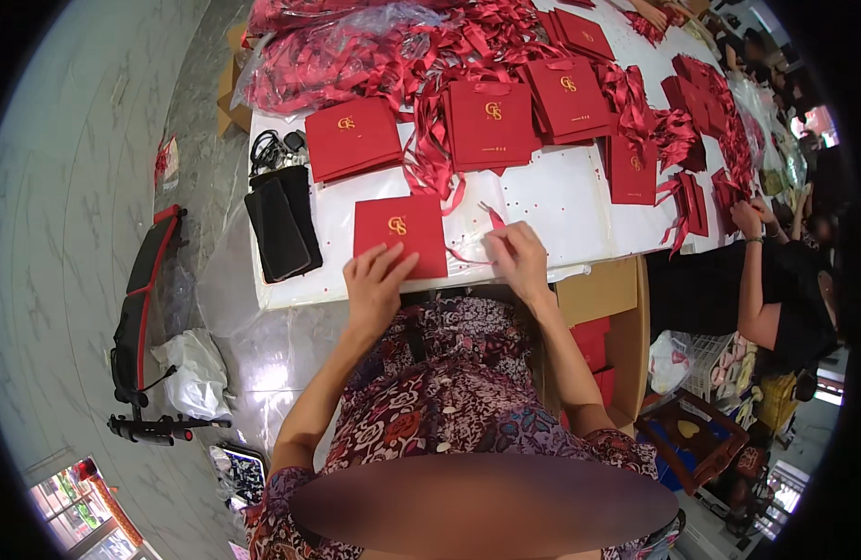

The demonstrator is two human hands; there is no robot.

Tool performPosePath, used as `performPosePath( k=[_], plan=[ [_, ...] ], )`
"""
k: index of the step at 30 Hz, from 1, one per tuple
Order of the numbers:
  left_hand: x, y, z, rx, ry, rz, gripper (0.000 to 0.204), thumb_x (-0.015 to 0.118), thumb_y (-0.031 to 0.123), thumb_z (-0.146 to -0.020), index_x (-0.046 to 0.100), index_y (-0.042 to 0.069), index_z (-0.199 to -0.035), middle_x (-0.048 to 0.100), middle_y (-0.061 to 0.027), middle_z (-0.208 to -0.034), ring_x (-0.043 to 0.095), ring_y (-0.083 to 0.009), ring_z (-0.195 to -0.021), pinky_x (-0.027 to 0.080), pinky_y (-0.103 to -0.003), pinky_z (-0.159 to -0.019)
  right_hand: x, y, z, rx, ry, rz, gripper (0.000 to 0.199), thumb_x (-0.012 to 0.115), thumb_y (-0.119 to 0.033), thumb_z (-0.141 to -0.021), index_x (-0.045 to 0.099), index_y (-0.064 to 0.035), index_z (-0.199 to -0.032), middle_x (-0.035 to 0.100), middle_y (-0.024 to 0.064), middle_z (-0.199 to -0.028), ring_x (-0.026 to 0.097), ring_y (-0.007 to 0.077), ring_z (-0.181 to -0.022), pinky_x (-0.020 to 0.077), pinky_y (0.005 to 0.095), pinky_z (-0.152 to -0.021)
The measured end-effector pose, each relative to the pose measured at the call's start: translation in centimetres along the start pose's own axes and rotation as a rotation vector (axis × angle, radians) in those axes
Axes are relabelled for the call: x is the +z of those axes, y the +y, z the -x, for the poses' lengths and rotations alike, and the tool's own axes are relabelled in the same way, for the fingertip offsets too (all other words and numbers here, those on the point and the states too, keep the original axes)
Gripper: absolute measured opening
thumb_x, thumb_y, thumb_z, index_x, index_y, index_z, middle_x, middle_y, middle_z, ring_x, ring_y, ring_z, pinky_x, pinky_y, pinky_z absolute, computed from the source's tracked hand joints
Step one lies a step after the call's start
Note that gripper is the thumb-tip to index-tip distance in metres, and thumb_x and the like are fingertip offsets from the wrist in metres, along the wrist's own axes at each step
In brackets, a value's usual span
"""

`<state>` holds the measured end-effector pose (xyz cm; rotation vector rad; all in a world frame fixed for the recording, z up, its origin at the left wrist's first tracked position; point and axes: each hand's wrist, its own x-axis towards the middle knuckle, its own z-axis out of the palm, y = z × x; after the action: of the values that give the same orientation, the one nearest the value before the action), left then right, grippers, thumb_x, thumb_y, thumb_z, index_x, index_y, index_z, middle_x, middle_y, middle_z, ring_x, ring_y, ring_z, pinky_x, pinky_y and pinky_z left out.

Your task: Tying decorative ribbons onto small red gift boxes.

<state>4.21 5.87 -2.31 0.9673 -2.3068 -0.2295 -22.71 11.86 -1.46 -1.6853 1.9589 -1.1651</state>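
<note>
At the desk's (pixel 561 201) near edge lies a flat red paper bag (pixel 399 235) with a gold emblem; our left hand (pixel 374 280) presses it down with fingers spread, steadying it, while our right hand (pixel 516 254) has its fingers pinched on a thin red ribbon (pixel 468 258). Stacks of matching red bags (pixel 491 121) line the middle, ribbon heaps (pixel 356 47) the far edge.

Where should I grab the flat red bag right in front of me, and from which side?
Take the red bag by its near bottom edge, coming from your side of the white table. It lies flat, that edge is nearest, and the left hand already rests on it. The right hand is busy with a red ribbon beside it.
</note>
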Motion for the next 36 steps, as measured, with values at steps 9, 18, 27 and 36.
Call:
performPosePath(
  k=[9, 18, 27, 36],
  plan=[
    [-0.7, 1.6, -0.9, -0.042, -0.217, 0.260, 0.048, 0.070, 0.010, -0.074, 0.066, 0.016, -0.122, 0.059, -0.0084, -0.127, 0.053, -0.0299, -0.115, 0.037, -0.043, -0.097, 1.5, 1.5, -3.6, -0.080, 0.113, 0.215, 0.019, 0.071, -0.012, -0.084, 0.067, -0.0039, -0.101, 0.061, 0.0103, -0.087, 0.059, 0.0297, -0.085, 0.0485, 0.0368, -0.074],
    [2.7, -1.4, -6.1, -0.074, -0.094, 0.108, 0.060, 0.080, 0.025, -0.074, 0.060, 0.001, -0.124, 0.058, -0.0139, -0.124, 0.050, -0.0320, -0.114, 0.038, -0.044, -0.093, -5.6, -0.8, -2.9, 0.391, -0.242, -0.940, 0.010, 0.059, -0.007, -0.098, 0.064, 0.0012, -0.101, 0.064, 0.0047, -0.078, 0.050, 0.0065, -0.048, 0.0368, 0.0201, -0.044],
    [3.0, -1.1, -6.5, -0.039, -0.163, 0.134, 0.063, 0.085, 0.027, -0.066, 0.063, 0.003, -0.120, 0.059, -0.0101, -0.113, 0.050, -0.0294, -0.107, 0.038, -0.043, -0.089, -10.3, -3.5, -6.0, -0.351, -1.009, -1.965, 0.020, 0.075, -0.011, -0.087, 0.066, 0.0049, -0.080, 0.069, 0.0171, -0.081, 0.058, 0.0154, -0.040, 0.0434, 0.0204, -0.036],
    [2.3, -0.5, -6.9, -0.060, -0.111, 0.146, 0.059, 0.089, 0.023, -0.059, 0.066, 0.008, -0.111, 0.056, -0.0064, -0.100, 0.050, -0.0269, -0.098, 0.037, -0.042, -0.084, -9.5, -4.4, -3.5, 0.177, -0.574, -1.294, 0.015, 0.066, -0.009, -0.094, 0.068, 0.0010, -0.084, 0.063, 0.0070, -0.072, 0.059, 0.0135, -0.054, 0.0421, 0.0221, -0.047]
  ],
)
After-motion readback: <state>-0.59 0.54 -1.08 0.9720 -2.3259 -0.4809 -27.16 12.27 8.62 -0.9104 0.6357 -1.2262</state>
